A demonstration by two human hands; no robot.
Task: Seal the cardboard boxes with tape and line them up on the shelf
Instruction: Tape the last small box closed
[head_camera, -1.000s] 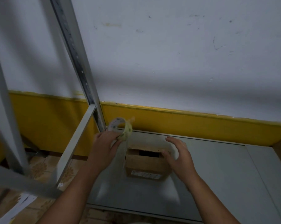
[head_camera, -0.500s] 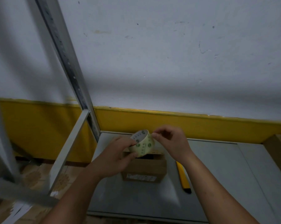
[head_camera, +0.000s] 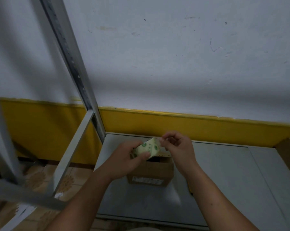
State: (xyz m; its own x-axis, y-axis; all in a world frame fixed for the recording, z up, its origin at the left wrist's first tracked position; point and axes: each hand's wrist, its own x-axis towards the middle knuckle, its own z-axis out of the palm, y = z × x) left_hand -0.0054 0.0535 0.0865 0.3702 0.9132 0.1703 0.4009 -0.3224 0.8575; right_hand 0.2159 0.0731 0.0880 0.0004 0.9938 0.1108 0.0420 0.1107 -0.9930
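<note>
Head view: left hand [head_camera: 125,160] grips the tape roll [head_camera: 149,148] just above the cardboard box [head_camera: 157,171] on the shelf [head_camera: 224,180], right hand [head_camera: 180,148] beside it pinching the roll's upper edge.

Bare left hand [head_camera: 124,158], bare right hand [head_camera: 180,148], forearms [head_camera: 84,199] bare to frame edge

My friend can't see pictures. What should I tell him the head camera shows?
A person's left hand holds a tape roll while the right hand pinches at its edge, just above a small cardboard box on a grey metal shelf. Behind is a white wall with a yellow band.
</note>
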